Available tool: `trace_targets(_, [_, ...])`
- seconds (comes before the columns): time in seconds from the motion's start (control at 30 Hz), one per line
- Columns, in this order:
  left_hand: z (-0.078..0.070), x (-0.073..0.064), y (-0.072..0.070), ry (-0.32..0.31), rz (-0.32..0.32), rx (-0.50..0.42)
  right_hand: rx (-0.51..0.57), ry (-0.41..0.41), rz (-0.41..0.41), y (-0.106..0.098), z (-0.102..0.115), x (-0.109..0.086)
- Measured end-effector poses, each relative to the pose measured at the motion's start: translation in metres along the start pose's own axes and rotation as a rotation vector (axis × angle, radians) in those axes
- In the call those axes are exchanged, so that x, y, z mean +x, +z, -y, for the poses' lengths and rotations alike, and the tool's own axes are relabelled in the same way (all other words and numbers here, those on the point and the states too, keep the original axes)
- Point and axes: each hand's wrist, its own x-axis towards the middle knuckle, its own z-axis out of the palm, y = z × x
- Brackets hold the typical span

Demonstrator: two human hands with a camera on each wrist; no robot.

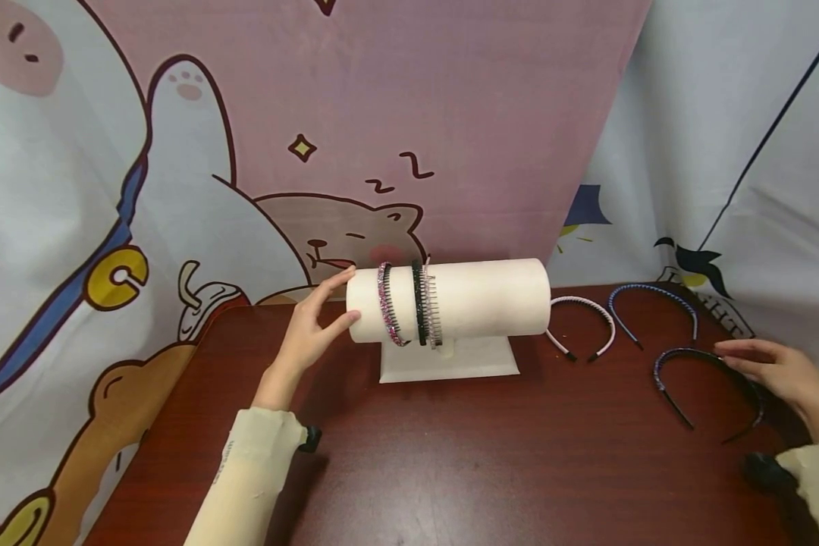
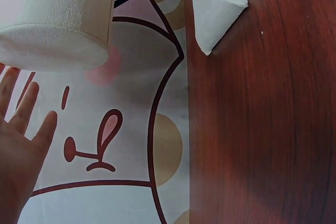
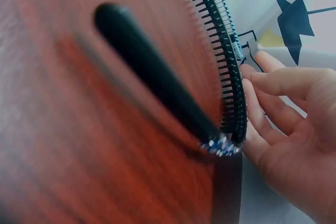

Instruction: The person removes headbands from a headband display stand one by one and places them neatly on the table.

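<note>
A white cylindrical headband stand (image 1: 491, 296) stands on the table. Its roll carries a pink glittery headband (image 1: 387, 303), a black headband (image 1: 419, 303) and a toothed silvery one (image 1: 433, 311). My left hand (image 1: 307, 334) touches the roll's left end, fingers spread and fairly straight; the left wrist view shows the fingertips at the end face (image 2: 50, 45). On the right, my right hand (image 1: 781, 371) pinches the edge of a dark glittery headband (image 1: 662, 371). In the right wrist view, inner teeth and a black tip (image 3: 152, 72) show; the fingers (image 3: 278, 111) are partly behind the band.
A white headband (image 1: 604, 311) lies just right of the stand, with a blue headband (image 1: 655, 288) beside it. The stand's white base (image 1: 450, 364) rests on the brown table (image 1: 450, 455). A printed cartoon cloth (image 1: 450, 114) hangs behind the table's back edge.
</note>
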Motion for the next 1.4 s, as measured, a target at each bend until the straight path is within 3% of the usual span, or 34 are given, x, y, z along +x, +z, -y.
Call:
trace_targets(0.1, [0.000,0.000,0.000,-0.001,0.000,0.000,0.050,0.017,-0.006,-0.001,-0.006,-0.005])
trace_targets(0.2, [0.001,-0.001,-0.001,-0.001,0.004,0.009,0.025,0.039,-0.006,-0.003,-0.011,-0.008])
trace_targets(0.43, [0.001,-0.002,-0.004,0.007,0.010,0.005,-0.202,0.111,-0.008,-0.006,-0.010,-0.011])
trace_targets(0.57, [0.001,-0.002,-0.005,0.005,0.009,0.002,-0.245,0.138,-0.016,-0.005,-0.005,-0.010])
trace_targets(0.93, [-0.007,0.000,-0.004,-0.006,0.011,-0.009,-0.293,0.118,-0.151,-0.002,0.005,-0.009])
trace_targets(1.0, [-0.009,-0.001,-0.004,-0.001,0.008,-0.009,-0.288,0.128,-0.170,-0.001,0.007,-0.010])
trace_targets(1.2, [-0.038,-0.002,-0.008,-0.002,0.010,-0.009,-0.173,0.138,-0.222,0.000,0.013,-0.008])
trace_targets(1.4, [-0.040,-0.002,-0.009,-0.011,0.015,-0.019,-0.104,0.128,-0.223,-0.001,0.025,-0.008])
